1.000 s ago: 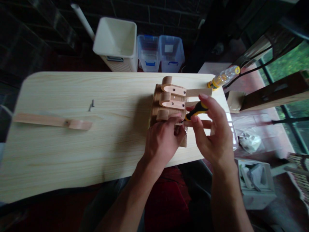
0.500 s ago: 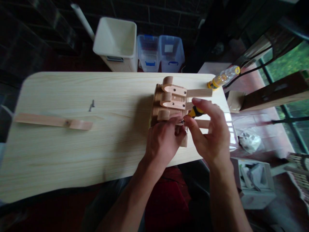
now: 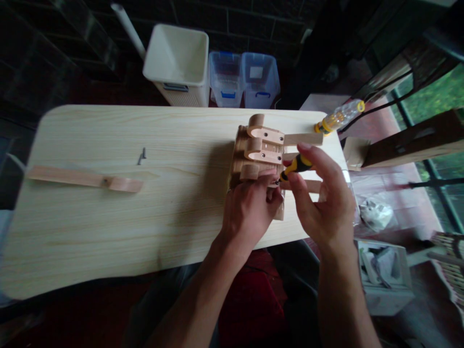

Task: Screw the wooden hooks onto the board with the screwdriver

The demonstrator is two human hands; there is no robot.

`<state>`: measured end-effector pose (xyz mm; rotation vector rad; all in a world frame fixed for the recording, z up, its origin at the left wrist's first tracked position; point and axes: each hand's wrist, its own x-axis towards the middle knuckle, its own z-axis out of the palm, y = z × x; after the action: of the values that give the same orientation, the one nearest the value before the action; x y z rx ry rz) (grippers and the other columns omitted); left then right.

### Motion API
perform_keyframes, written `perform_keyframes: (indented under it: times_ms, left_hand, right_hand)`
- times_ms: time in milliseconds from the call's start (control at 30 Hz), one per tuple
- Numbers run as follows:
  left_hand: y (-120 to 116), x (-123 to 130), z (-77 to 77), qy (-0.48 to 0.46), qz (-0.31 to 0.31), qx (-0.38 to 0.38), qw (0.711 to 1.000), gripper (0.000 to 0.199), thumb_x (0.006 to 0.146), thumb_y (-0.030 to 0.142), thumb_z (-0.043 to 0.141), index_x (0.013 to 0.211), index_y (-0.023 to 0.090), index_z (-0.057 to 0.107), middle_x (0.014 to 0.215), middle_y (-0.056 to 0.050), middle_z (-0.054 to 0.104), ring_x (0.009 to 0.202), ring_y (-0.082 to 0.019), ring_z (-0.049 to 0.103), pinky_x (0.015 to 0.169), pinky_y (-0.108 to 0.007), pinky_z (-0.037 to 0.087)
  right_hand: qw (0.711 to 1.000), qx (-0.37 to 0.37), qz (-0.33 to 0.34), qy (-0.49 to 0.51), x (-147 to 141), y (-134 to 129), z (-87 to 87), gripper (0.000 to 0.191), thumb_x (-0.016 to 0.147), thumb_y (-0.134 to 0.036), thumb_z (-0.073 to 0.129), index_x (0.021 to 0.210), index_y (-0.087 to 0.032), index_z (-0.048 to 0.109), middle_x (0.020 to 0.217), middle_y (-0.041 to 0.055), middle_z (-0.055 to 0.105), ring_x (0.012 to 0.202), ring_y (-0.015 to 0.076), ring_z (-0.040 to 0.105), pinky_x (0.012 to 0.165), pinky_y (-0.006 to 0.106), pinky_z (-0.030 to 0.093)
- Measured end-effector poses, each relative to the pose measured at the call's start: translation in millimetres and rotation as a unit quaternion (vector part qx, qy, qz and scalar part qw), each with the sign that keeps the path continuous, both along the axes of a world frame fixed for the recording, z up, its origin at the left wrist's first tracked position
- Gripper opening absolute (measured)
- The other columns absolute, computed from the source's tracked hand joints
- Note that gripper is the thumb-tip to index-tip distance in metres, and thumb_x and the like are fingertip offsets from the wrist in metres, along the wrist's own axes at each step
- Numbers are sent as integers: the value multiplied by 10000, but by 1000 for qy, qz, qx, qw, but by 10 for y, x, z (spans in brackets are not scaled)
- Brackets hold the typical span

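Observation:
My right hand (image 3: 324,203) grips a yellow and black screwdriver (image 3: 297,166) between thumb and fingers. Its tip points down-left at a screw (image 3: 277,182) in a wooden piece. My left hand (image 3: 250,200) is closed around the near part of a wooden assembly (image 3: 266,136) with curved pieces and long slats, its fingers beside that screw. Exactly what the left fingers pinch is hidden. Dark screw heads show in the two farther curved pieces. Two loose screws (image 3: 142,156) lie on the table, and a separate wooden slat with a curved end (image 3: 85,180) rests at the left.
On the pale wooden table (image 3: 174,212), a clear bottle-shaped container with yellow ends (image 3: 340,117) lies at the far right corner. Behind the table stand a white bin (image 3: 177,58) and clear plastic boxes (image 3: 260,79). A white box of items (image 3: 386,285) sits below right.
My right hand has drawn slightly right and away from my left, showing more of the screwdriver's handle. The left hand keeps its place on the wooden assembly. The view has shifted a little.

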<state>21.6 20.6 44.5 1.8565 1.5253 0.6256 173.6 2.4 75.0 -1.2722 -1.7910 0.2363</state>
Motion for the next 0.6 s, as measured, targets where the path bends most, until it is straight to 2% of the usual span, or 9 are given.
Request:
perform_keyframes:
  times_ms: [100, 167, 333, 433, 533, 600]
  left_hand:
    - [3, -7, 34, -1, -5, -2, 1000, 240, 1071, 361, 735, 1295, 304, 801, 961, -4, 863, 829, -235, 848, 812, -343, 673]
    - [5, -10, 58, 7, -7, -13, 1000, 242, 1053, 324, 753, 1287, 309, 809, 918, -6, 864, 795, -239, 843, 807, -358, 675]
    - [6, -6, 73, 14, -3, -19, 1000, 277, 1038, 274, 757, 1306, 313, 810, 945, -30, 876, 806, -242, 842, 813, -362, 675]
    - [5, -2, 62, 4, 1, -12, 1000, 259, 1016, 253, 779, 1260, 319, 832, 920, -20, 868, 760, -227, 829, 808, -345, 677]
    - [2, -4, 59, -9, 1, -6, 1000, 265, 1023, 240, 756, 1264, 316, 838, 1035, -31, 888, 764, -225, 833, 803, -350, 677]
    - [-2, -6, 55, -14, 3, -1, 1000, 270, 1029, 246, 750, 1280, 299, 836, 1078, -44, 896, 779, -223, 841, 797, -341, 671]
  right_hand:
    - [1000, 19, 1, 5, 7, 24, -48, 568, 1069, -225, 725, 1572, -472, 628, 1306, 26, 815, 1151, 307, 795, 968, 545, 727]
    - [1000, 14, -3, 23, 0, 34, -102, 555, 1063, -222, 737, 1556, -459, 642, 1287, 32, 804, 1128, 287, 791, 879, 496, 757]
    - [995, 22, -12, 100, -23, 48, -220, 585, 1038, -191, 750, 1551, -446, 632, 1460, 34, 712, 1196, 267, 768, 685, 375, 780]
    - [990, 31, -15, 134, -28, 64, -252, 603, 1003, -187, 800, 1522, -452, 643, 1491, 25, 681, 1164, 253, 773, 649, 349, 778]
    - [989, 32, -10, 143, -14, 73, -253, 612, 993, -186, 818, 1523, -429, 636, 1461, 31, 687, 1157, 237, 778, 650, 311, 771]
    - [992, 34, -11, 122, 11, 64, -236, 614, 999, -196, 811, 1548, -392, 618, 1468, 55, 691, 1189, 256, 782, 682, 328, 777]
